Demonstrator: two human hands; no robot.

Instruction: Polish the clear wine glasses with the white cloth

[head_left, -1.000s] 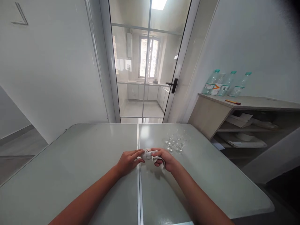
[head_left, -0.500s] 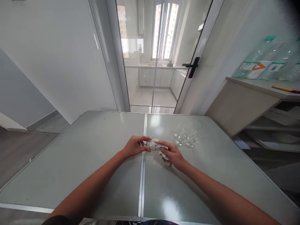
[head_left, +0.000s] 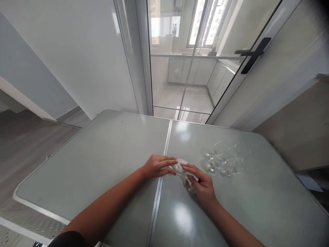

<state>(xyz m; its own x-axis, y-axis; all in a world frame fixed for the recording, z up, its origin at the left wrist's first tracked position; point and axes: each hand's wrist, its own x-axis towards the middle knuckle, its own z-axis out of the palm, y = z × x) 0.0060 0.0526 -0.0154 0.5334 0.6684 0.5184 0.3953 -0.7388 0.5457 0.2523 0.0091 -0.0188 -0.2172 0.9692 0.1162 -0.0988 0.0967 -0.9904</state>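
My left hand grips a small clear drinking glass from its left side, fingers stretched along it and thumb below. Against the right side of that glass, my right hand presses a crumpled white cloth or tissue, part of which shows through the glass. Both hands are low over the table, just right of its metal seam. To the right of them, several clear stemmed glasses stand close together; their thin outlines overlap.
The grey-green folding table has a metal seam down its middle and a metal edge. Beyond it is a glazed door with a black handle. A beige cabinet side stands at the right.
The view has turned and tilted, shifting the hands and table in the picture. My left fingers now lie straighter along the glass, while the cloth stays in my right hand.
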